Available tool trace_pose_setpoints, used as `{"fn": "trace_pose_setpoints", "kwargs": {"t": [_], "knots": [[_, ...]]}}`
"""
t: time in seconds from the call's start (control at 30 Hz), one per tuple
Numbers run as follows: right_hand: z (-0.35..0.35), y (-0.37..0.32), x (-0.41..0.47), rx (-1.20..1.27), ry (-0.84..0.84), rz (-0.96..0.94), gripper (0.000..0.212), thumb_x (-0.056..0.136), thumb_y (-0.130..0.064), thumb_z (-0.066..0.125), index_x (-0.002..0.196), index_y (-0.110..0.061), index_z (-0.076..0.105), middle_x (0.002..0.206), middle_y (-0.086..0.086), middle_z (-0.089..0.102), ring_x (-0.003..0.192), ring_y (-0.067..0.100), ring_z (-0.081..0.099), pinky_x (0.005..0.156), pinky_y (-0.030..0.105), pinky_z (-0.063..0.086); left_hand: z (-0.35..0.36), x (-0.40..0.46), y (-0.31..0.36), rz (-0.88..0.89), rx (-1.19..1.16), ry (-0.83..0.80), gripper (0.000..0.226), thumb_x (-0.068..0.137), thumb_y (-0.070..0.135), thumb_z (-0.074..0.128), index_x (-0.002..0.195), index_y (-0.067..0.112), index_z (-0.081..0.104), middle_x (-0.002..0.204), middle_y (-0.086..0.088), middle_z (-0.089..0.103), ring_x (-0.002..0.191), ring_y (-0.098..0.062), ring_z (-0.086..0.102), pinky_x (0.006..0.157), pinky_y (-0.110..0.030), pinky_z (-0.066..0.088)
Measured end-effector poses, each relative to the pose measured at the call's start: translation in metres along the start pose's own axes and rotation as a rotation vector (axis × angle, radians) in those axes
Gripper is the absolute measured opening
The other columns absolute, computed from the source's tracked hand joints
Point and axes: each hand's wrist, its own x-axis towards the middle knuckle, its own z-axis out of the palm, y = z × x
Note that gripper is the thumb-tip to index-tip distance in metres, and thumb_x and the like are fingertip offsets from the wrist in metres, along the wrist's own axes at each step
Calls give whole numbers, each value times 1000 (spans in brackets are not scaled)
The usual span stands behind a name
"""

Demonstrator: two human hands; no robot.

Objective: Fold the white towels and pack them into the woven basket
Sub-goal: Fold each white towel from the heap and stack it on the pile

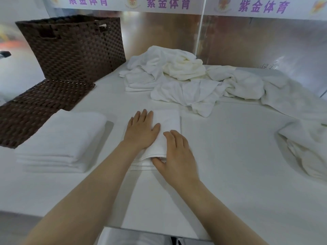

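Note:
A small folded white towel (168, 121) lies on the table in front of me. My left hand (141, 129) presses flat on its left half, fingers straight. My right hand (175, 152) rests on the near right edge, with its thumb tucked under the fold. The dark brown woven basket (74, 48) stands at the back left, and its flat lid (35, 105) lies in front of it. A stack of folded white towels (62, 140) sits at the left, beside the lid. A heap of unfolded white towels (191, 80) lies behind the folded one.
A smaller stack of folded cloths (138, 82) sits at the heap's left edge. Another crumpled towel (306, 149) lies at the far right. A shiny metallic wall (247, 41) with a clear divider bounds the table's back. The near table edge (53, 214) runs below my forearms.

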Motion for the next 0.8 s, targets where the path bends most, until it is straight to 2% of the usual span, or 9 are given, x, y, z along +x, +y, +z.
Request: {"fn": "trace_pose_setpoints", "kwargs": {"t": [0.07,0.17,0.27,0.33,0.43,0.53,0.63,0.7,0.8], "knots": [[0,-3,2,1,-9,12,67,79,-42,67,134,-10,46,139,11,50,128,31,48,94,41,51,2,1,0,3,3,1,68,100,54,25,157,22,7,165,-3,1,151,-23,-3,122,-42,2],[-2,-1,1,-10,-20,9,59,77,-18,66,132,-9,48,137,11,52,125,32,51,88,42,56,2,1,-3,8,6,7,68,100,55,25,157,23,7,165,-2,1,151,-22,-3,123,-41,2],[-13,13,-2,-29,-52,30,61,82,-6,57,140,-13,40,147,5,41,125,27,49,80,31,50,3,2,-5,12,0,16,68,99,55,24,157,23,8,165,-1,2,151,-21,-2,123,-41,3],[-19,21,-9,-15,-104,68,61,90,-11,50,148,-17,29,153,1,32,127,24,46,83,30,45,3,2,-4,11,-4,18,68,99,56,24,157,24,8,165,-1,2,151,-21,-2,123,-41,3],[-22,26,-18,31,-199,118,66,98,-20,42,156,-17,11,154,2,32,131,23,44,99,32,42,4,1,-3,15,-1,19,68,99,56,24,157,24,8,165,-1,1,151,-21,-3,123,-41,3],[-22,26,-17,-26,-262,69,72,98,-17,38,158,-21,-2,164,7,11,147,27,22,117,37,28,3,0,-1,19,13,18,68,99,56,23,157,24,6,165,-1,0,151,-21,-4,123,-41,2],[-29,25,-12,-85,-282,-205,73,89,-22,27,158,-26,7,166,0,-5,152,18,-8,124,37,-1,4,-1,1,20,31,11,68,99,55,23,157,23,5,165,-2,-1,151,-21,-5,122,-41,1],[-34,28,-8,-28,-371,-260,72,86,-38,21,157,-26,18,165,-5,1,151,8,-8,124,32,-4,4,-1,1,20,39,3,69,99,55,22,157,23,4,165,-2,-2,151,-21,-5,122,-41,0],[-38,34,-1,-42,-389,-135,72,94,-54,10,156,-21,23,165,-6,10,150,4,3,123,29,-2,4,0,1,19,50,-7,69,99,56,21,157,24,3,165,-1,-4,151,-20,-6,123,-40,0]]}}
